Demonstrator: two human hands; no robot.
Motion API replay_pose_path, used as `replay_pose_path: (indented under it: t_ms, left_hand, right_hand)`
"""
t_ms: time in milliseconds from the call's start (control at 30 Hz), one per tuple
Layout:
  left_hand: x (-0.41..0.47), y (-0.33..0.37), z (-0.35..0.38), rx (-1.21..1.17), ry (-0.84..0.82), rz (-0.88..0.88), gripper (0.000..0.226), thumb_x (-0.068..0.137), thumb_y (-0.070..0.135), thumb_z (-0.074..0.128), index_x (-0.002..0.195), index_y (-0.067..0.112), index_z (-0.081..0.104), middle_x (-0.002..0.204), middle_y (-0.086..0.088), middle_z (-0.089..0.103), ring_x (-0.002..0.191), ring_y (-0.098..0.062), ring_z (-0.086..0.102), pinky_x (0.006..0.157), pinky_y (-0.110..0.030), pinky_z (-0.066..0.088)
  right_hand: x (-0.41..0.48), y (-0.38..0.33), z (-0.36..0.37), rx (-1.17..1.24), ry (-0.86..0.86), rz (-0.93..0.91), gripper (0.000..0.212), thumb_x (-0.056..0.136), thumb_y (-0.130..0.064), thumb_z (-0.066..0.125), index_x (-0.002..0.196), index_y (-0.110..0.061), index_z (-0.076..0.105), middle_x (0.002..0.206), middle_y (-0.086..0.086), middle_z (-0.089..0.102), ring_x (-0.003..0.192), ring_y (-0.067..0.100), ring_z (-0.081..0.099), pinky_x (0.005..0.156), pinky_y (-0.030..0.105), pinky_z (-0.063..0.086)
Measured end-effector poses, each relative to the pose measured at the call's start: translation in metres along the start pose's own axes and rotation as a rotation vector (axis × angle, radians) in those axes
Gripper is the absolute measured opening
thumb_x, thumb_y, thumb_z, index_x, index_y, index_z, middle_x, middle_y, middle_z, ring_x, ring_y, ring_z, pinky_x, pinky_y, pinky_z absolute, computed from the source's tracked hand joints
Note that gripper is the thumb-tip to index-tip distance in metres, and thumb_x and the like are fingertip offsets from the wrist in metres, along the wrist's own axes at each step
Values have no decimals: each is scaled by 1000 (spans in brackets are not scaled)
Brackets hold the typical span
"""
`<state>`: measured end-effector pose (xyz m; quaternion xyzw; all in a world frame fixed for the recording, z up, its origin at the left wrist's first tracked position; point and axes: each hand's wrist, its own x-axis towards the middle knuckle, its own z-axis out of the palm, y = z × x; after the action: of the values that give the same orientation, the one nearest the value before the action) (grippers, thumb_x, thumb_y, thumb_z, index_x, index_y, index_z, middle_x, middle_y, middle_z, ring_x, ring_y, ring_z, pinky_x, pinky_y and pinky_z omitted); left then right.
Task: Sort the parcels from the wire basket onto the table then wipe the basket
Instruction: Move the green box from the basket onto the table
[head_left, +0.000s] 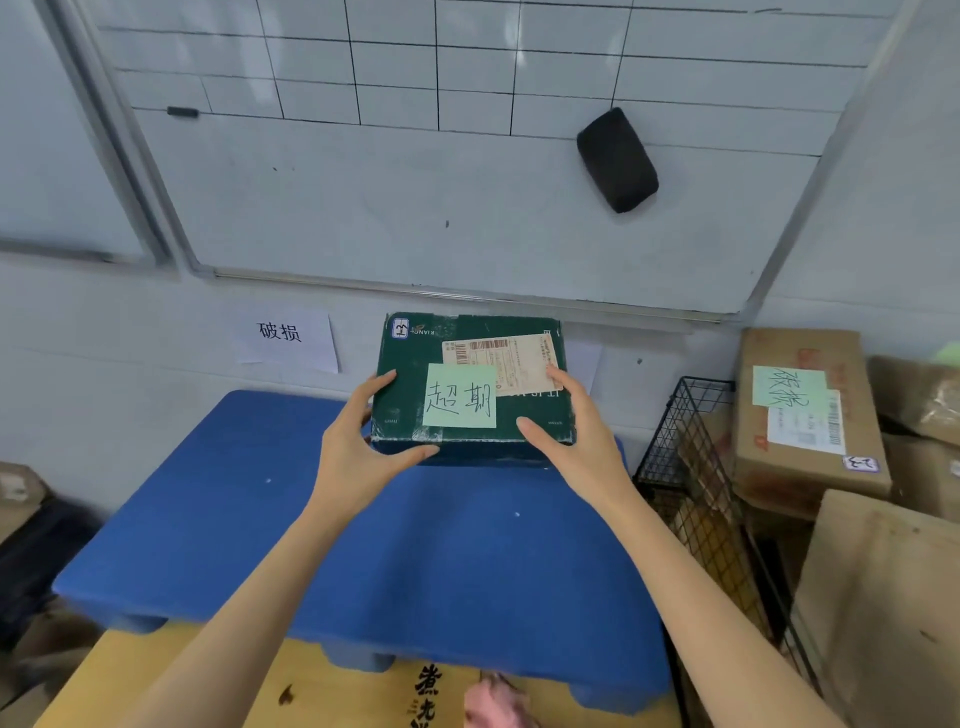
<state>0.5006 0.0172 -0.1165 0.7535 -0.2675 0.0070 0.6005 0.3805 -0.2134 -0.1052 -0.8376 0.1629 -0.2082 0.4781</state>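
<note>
A dark green parcel (410, 364) lies flat at the far edge of the blue table (311, 545), with a light green handwritten note and a shipping label on its top. My left hand (353, 447) holds its front left corner, thumb along the front edge and fingers on the left side. My right hand (582, 431) rests on the parcel's right side, its fingers straight on the label. The black wire basket (691, 467) stands to the right of the table with brown cardboard showing inside. A brown parcel (800, 441) with a green note lies above the basket's far side.
More brown cartons are piled at the far right. A paper sign (283, 338) hangs on the wall behind the table, below a whiteboard with a black eraser (617, 160). The table stands on a yellow carton (260, 686). A pink cloth (493, 701) shows at the bottom edge.
</note>
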Motion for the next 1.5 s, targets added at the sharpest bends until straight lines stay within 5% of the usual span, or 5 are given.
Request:
replay_pose_path:
  t_ms: [167, 500, 1000, 1233, 1500]
  left_hand:
    - [-5, -28, 4, -42, -26, -77, 87, 64, 12, 93, 135, 38, 49, 126, 17, 62, 108, 0, 63, 81, -11, 51]
    - [-19, -77, 16, -50, -59, -204, 86, 64, 18, 93, 133, 41, 48, 122, 12, 66, 107, -3, 64, 81, -18, 54]
    - [-31, -121, 24, 33, -133, -311, 87, 64, 23, 93, 133, 43, 46, 125, 14, 63, 108, 1, 61, 77, -10, 48]
    - [-30, -140, 19, 73, -166, -270, 82, 71, 24, 89, 135, 45, 43, 143, 15, 45, 126, -9, 48, 87, -27, 52]
    - [-19, -145, 19, 136, -191, -228, 74, 72, 21, 88, 130, 39, 48, 133, 13, 50, 117, -9, 53, 74, -18, 52]
  right_hand:
    - [1, 23, 7, -1, -46, 57, 71, 73, -81, 58, 136, -59, 35, 143, -26, 46, 132, 5, 46, 111, 48, 39]
    - [-2, 51, -3, -178, -47, 125, 60, 97, -48, 53, 150, -30, 33, 153, -13, 37, 141, 8, 33, 116, 34, 29]
    - [-5, 89, -8, -933, -136, 89, 65, 100, -56, 37, 157, -28, 19, 166, 1, 11, 153, 23, 3, 122, 43, 10]
    - [-10, 98, -13, -975, -137, 127, 66, 100, -56, 38, 157, -27, 18, 166, 2, 11, 153, 23, 4, 122, 42, 11]
    - [-11, 105, -19, -964, -120, 158, 67, 100, -54, 41, 157, -26, 20, 165, 2, 12, 153, 23, 6, 121, 43, 14]
